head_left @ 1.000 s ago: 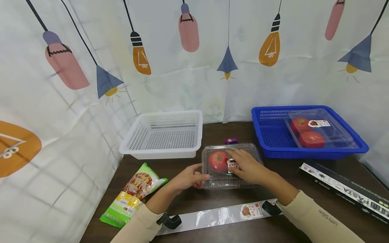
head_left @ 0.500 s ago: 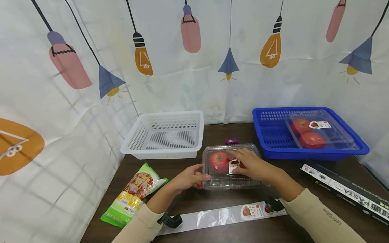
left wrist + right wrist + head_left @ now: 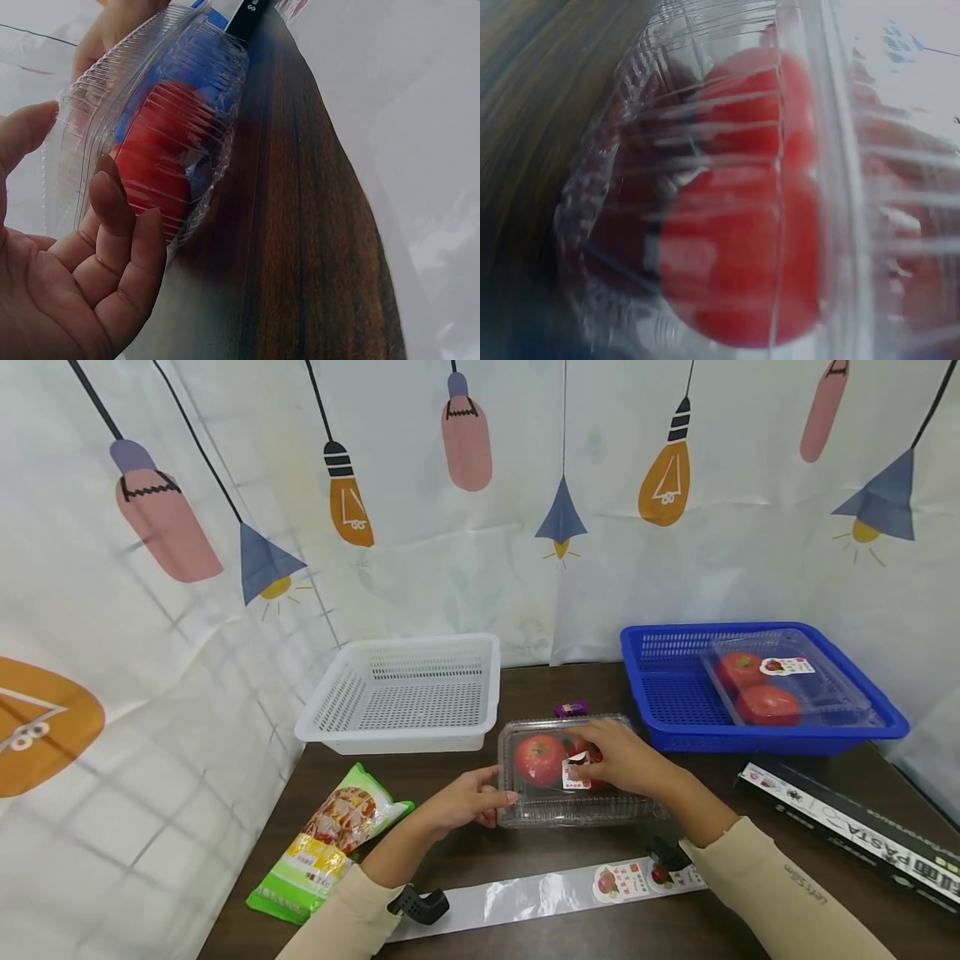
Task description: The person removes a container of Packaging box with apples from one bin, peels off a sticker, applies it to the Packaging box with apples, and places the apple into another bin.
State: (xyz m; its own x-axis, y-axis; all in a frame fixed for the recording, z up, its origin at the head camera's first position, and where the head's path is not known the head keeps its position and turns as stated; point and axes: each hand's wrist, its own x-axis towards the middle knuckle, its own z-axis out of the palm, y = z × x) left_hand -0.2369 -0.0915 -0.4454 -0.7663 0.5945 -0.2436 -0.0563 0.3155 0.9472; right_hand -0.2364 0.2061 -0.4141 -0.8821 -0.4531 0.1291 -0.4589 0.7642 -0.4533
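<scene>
A clear plastic clamshell box (image 3: 577,812) with two red tomatoes (image 3: 540,760) in it lies on the dark table. My left hand (image 3: 468,797) grips its left edge; in the left wrist view the thumb is at the lid side and curled fingers are against the ridged wall. My right hand (image 3: 626,760) rests over the lid's right part, its fingers touching a white label sticker (image 3: 576,774) on the lid. In the right wrist view the tomatoes (image 3: 742,255) show blurred through the plastic, and the right fingers are mostly hidden behind the lid rim.
Behind stand a white basket (image 3: 408,739) and a blue basket (image 3: 750,739) holding another tomato box (image 3: 832,693). A purple wrapped sweet (image 3: 572,708) lies between them. A green food bag (image 3: 322,847) is left, a black pasta box (image 3: 855,835) right, and a sticker strip (image 3: 517,902) in front.
My right hand has drawn slightly to the right across the lid, so more of the label sticker and the second tomato shows. My left hand keeps its grip on the box edge.
</scene>
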